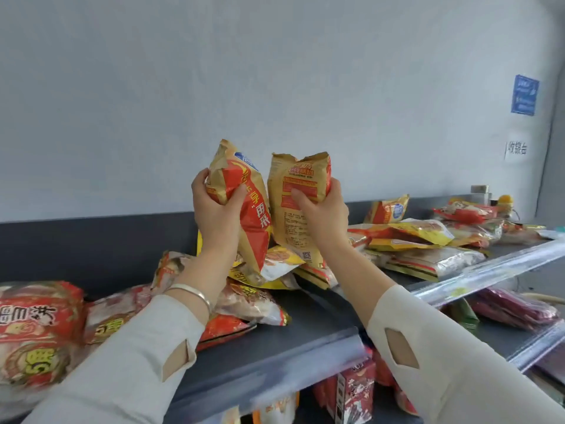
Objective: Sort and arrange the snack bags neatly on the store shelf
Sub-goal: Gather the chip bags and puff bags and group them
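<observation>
Grey shelf [305, 319] under both hands holds a loose pile [275, 266]. Left hand [217, 209] grips the red bag [247, 194], right hand [322, 211] the tan bag [298, 182], upright, side by side. Set down carelessly, either could slide off that pile.

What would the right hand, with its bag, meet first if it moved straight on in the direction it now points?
Most likely the red bag in the left hand, close beside the right hand's gold bag. Missing that, only the pale wall lies beyond; depth is unclear.
</observation>
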The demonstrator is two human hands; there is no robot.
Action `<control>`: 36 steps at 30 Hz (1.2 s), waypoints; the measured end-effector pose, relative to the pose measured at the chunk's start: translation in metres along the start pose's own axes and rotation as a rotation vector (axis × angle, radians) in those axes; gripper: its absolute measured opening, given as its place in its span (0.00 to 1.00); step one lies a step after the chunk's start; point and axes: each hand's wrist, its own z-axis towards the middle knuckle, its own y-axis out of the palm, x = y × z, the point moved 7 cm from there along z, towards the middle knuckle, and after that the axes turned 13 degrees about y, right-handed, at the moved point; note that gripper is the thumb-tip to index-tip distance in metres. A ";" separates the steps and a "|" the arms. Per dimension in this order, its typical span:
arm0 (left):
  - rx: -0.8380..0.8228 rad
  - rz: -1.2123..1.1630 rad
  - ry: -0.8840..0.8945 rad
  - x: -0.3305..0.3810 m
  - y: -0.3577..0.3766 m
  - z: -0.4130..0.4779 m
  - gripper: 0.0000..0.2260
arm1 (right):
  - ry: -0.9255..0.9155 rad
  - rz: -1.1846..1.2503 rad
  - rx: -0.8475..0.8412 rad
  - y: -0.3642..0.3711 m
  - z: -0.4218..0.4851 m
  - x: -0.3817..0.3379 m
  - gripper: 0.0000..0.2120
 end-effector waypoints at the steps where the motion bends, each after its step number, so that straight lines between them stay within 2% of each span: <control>1: -0.008 -0.005 0.002 -0.005 0.015 -0.007 0.26 | 0.007 0.005 0.015 -0.017 0.010 0.010 0.20; 5: -0.051 0.009 0.035 -0.024 0.068 -0.020 0.25 | 0.009 0.052 0.079 -0.066 0.045 0.047 0.18; 11: -0.038 -0.049 0.052 -0.069 0.136 0.003 0.23 | 0.012 0.244 0.162 -0.094 0.109 0.074 0.19; 14: -0.076 -0.076 0.018 -0.103 0.173 0.014 0.24 | -0.019 0.154 0.232 -0.094 0.143 0.085 0.21; 18: -0.210 -0.090 -0.089 -0.158 0.221 0.024 0.24 | -0.003 -0.061 0.249 -0.077 0.188 0.109 0.24; 21: -0.301 -0.074 -0.178 -0.193 0.248 0.030 0.23 | 0.016 -0.181 0.213 -0.062 0.211 0.124 0.32; 24: -0.346 0.038 -0.212 -0.220 0.255 0.037 0.25 | 0.084 -0.235 0.090 -0.047 0.231 0.138 0.27; 27: -0.368 0.154 -0.164 -0.232 0.257 0.045 0.28 | 0.123 -0.185 -0.038 -0.036 0.243 0.140 0.24; 29: -0.359 0.225 -0.142 -0.231 0.258 0.047 0.29 | 0.148 -0.170 -0.122 -0.031 0.247 0.141 0.30; 31: -0.358 0.279 -0.160 -0.228 0.258 0.043 0.31 | 0.146 -0.161 -0.179 -0.030 0.248 0.142 0.33; 33: -0.354 0.324 -0.184 -0.227 0.255 0.039 0.33 | 0.113 -0.175 -0.195 -0.034 0.249 0.143 0.31; 36: -0.361 0.348 -0.258 -0.218 0.247 0.026 0.39 | 0.072 -0.206 -0.130 -0.042 0.249 0.144 0.32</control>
